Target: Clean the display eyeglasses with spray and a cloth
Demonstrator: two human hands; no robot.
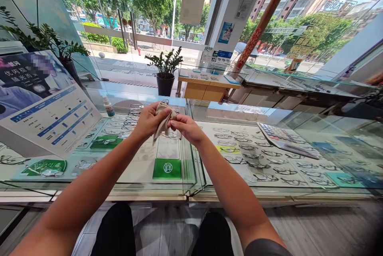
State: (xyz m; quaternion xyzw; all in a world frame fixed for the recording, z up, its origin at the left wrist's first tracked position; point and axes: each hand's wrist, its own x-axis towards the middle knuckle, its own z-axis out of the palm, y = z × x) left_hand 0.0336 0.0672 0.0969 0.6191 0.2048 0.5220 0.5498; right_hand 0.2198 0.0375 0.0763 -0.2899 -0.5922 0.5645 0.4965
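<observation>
Left hand: your left hand [148, 118] is closed around a bunched beige cloth [163, 117], thumb on top
Right hand: your right hand [190, 129] pinches the cloth's right edge between thumb and fingertips
Cloth: held up between both hands, above the glass-topped table [134, 173], one corner hanging down; you cannot tell what its folds cover
Below the hands: a green card [167, 169] with a white round emblem lies under the glass
To your left: a small spray bottle [108, 107] stands near a large printed board [50, 108]
To your right: a calculator [289, 141] lies above rows of eyeglasses [259, 165]
Beyond the table: a potted plant [165, 76] stands before tall windows
</observation>
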